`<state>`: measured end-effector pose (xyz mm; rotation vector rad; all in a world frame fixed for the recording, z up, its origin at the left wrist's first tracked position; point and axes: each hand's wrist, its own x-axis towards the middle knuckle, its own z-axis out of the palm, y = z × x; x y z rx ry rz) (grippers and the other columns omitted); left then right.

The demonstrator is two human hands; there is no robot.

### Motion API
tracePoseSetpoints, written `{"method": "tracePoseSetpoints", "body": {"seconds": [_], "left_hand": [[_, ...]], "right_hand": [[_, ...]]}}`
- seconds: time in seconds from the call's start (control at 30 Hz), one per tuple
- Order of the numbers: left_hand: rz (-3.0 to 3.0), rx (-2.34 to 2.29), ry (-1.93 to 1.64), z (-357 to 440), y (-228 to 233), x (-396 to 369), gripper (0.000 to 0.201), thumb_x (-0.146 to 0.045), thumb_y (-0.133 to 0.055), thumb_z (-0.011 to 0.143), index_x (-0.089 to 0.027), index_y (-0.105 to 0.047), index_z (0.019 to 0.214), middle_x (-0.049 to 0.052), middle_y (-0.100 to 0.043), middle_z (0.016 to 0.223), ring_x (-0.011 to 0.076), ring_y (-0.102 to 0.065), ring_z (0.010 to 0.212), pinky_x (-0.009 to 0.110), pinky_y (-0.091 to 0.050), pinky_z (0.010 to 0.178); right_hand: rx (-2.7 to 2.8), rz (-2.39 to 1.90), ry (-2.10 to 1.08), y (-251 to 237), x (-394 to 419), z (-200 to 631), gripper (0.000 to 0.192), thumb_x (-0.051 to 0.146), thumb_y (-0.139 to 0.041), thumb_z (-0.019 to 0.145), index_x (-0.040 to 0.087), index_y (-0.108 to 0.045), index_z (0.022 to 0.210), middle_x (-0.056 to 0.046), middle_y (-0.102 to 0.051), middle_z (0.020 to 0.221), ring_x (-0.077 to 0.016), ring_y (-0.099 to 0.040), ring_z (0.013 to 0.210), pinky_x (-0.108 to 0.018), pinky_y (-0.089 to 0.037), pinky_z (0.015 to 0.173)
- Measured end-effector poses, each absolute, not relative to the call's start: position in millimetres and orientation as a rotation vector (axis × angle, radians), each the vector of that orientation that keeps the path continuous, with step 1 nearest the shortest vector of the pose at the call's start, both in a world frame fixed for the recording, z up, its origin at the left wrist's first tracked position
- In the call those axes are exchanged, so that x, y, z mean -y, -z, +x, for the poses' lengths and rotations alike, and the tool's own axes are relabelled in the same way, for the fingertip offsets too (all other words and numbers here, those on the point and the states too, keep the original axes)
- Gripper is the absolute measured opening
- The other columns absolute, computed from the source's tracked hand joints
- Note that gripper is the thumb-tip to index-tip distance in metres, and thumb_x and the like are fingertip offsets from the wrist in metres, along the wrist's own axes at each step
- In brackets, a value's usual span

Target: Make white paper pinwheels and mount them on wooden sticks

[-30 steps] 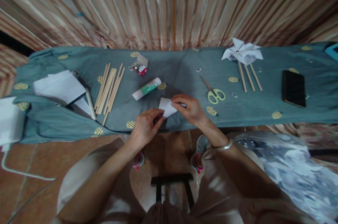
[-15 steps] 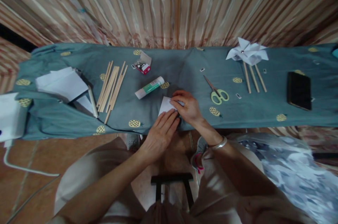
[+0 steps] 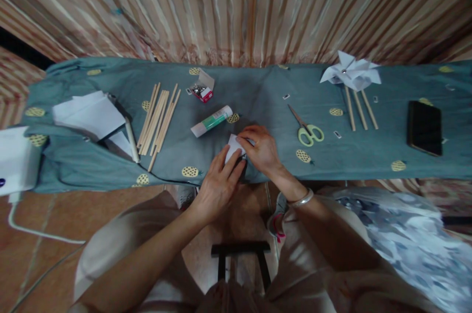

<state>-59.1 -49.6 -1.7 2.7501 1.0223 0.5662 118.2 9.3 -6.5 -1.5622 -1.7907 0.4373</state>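
A small piece of white paper point(image 3: 233, 145) lies near the table's front edge, between my two hands and partly covered by them. My left hand point(image 3: 220, 175) holds it from the left and front, its fingers somewhat spread against the paper's edges. On the paper's right side, my right hand point(image 3: 260, 150) is closed, thumb and bent fingers pinching it. Just beyond the paper is a green and white glue stick point(image 3: 212, 121), lying on its side. Scissors point(image 3: 309, 132) with light green handles rest to the right of my right hand.
Wooden sticks point(image 3: 158, 119) lie left of centre, beside a glue gun point(image 3: 132, 141) and white paper sheets point(image 3: 90, 114). An opened small box point(image 3: 202, 88) holds shiny metal pieces. At right are white paper pinwheels point(image 3: 350, 71) on sticks and a black phone point(image 3: 424, 128).
My left hand's fingers have drawn back and spread slightly, so more of the paper shows. My right hand keeps its pinch. The whole view has shifted a little.
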Motion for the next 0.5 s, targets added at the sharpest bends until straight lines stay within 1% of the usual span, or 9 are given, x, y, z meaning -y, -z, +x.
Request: {"method": "tracePoseSetpoints", "body": {"seconds": [0.1,0.23,0.33,0.5], "left_hand": [[2.746,-1.047,-0.541,-60.0,0.0,49.7,0.045,-0.01,-0.052,0.092,-0.007,-0.049,0.137,0.024,-0.041,0.152,0.0381,-0.023,0.15,0.059,-0.041,0.112],[2.763,-1.048,-0.532,-60.3,-1.9,49.8,0.044,-0.011,-0.053,0.092,-0.006,-0.049,0.136,0.028,-0.039,0.151,0.0397,-0.027,0.148,0.058,-0.042,0.111],[2.766,-1.05,-0.539,-60.1,-1.7,49.5,0.045,-0.012,-0.054,0.092,-0.006,-0.049,0.136,0.028,-0.038,0.152,0.0394,-0.025,0.149,0.058,-0.04,0.112],[2.779,-1.083,-0.495,-59.2,-0.5,49.0,0.049,-0.015,-0.056,0.091,-0.008,-0.048,0.139,0.027,-0.037,0.154,0.0394,-0.022,0.15,0.062,-0.034,0.114]], "right_hand": [[1.782,-1.562,-0.429,7.6,-9.4,117.1,0.011,0.022,-0.065,0.087,0.023,-0.076,0.084,-0.005,-0.074,0.095,-0.0226,-0.065,0.094,-0.038,-0.049,0.091],[1.771,-1.574,-0.433,8.0,-9.7,116.2,0.01,0.022,-0.066,0.086,0.022,-0.075,0.083,-0.005,-0.074,0.094,-0.0231,-0.065,0.094,-0.038,-0.048,0.091],[1.767,-1.585,-0.448,7.9,-10.0,116.0,0.011,0.023,-0.064,0.087,0.022,-0.074,0.083,-0.005,-0.074,0.096,-0.0231,-0.064,0.095,-0.038,-0.048,0.092],[1.76,-1.589,-0.463,7.2,-10.3,114.7,0.011,0.023,-0.063,0.087,0.021,-0.073,0.083,-0.007,-0.073,0.095,-0.023,-0.063,0.095,-0.039,-0.047,0.093]]}}
